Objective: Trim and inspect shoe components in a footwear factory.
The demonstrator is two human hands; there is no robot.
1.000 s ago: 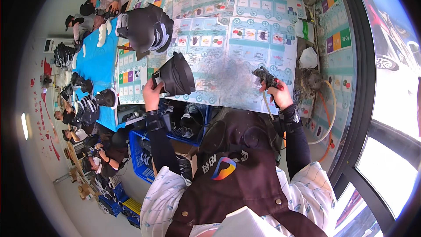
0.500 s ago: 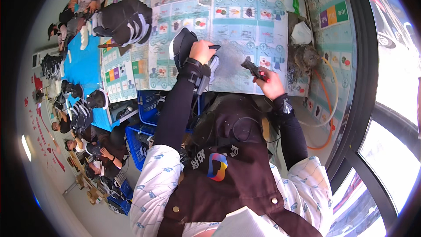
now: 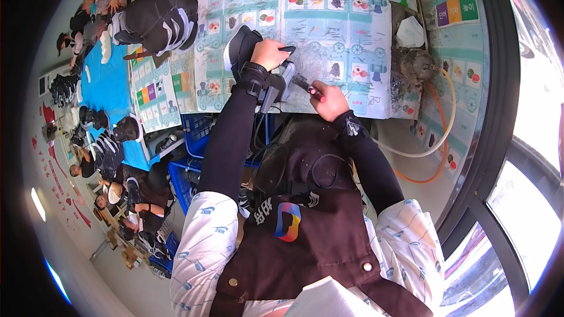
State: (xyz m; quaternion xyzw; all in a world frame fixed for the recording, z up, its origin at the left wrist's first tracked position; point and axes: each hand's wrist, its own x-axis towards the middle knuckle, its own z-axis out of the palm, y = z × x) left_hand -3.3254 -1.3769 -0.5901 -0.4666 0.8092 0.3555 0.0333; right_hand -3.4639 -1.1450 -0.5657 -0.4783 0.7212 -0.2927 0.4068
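My left hand point(image 3: 270, 54) is closed around a black shoe point(image 3: 239, 47) with a white sole edge, held over the table's near side. Its fingers grip the shoe's upper and hide part of it; a grey and white part point(image 3: 286, 75) shows below the hand. In my right hand point(image 3: 330, 104) is a dark-bristled brush point(image 3: 304, 84) with a reddish handle. The bristle end points toward the shoe, close to its near right side; whether it touches cannot be made out.
Printed sheets cover the worktable point(image 3: 329, 29). Several black shoes point(image 3: 158, 20) are piled at its left. At the right sit a white faceted container point(image 3: 410, 32), a grimy round lump point(image 3: 414, 66) and an orange hose point(image 3: 445, 141). Blue baskets point(image 3: 197, 135) stand below; co-workers are far left.
My right hand has moved left and slightly nearer me, bringing the brush from over the open tabletop to beside the shoe. My left hand keeps its hold on the shoe.
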